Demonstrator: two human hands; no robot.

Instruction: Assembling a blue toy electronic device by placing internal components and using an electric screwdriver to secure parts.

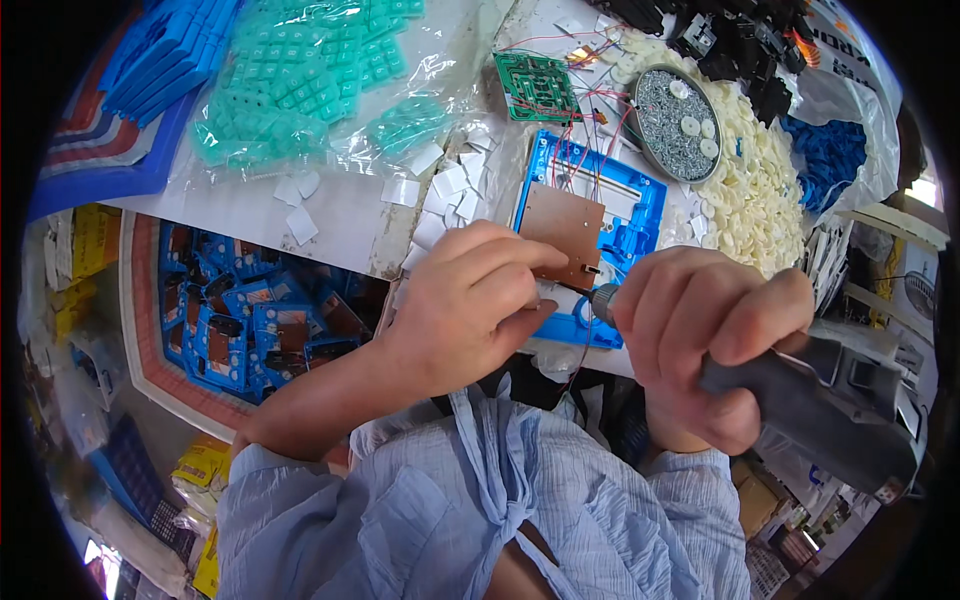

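Note:
My right hand [700, 340] is wrapped round a black electric screwdriver [820, 410], its metal chuck [604, 301] directed leftward at the lower edge of a brown circuit board [560, 232]. That board lies in an open blue plastic housing [636, 200], with thin red wires running up from it. My left hand [465, 305] is curled at the board's lower left, index fingertip on the board and thumb bent below it by the screwdriver's tip. Whatever is between those fingers is too small to make out. A green circuit board [537, 86] sits just above the housing, joined by the wires.
A round dish [676, 122] of small screws stands right of the housing, beside a heap of cream plastic pieces [755, 180]. Bagged green keypads [310, 80] and white squares [450, 182] lie to the left. Below the table's left edge, a bin [140, 320] holds several blue assemblies [250, 315].

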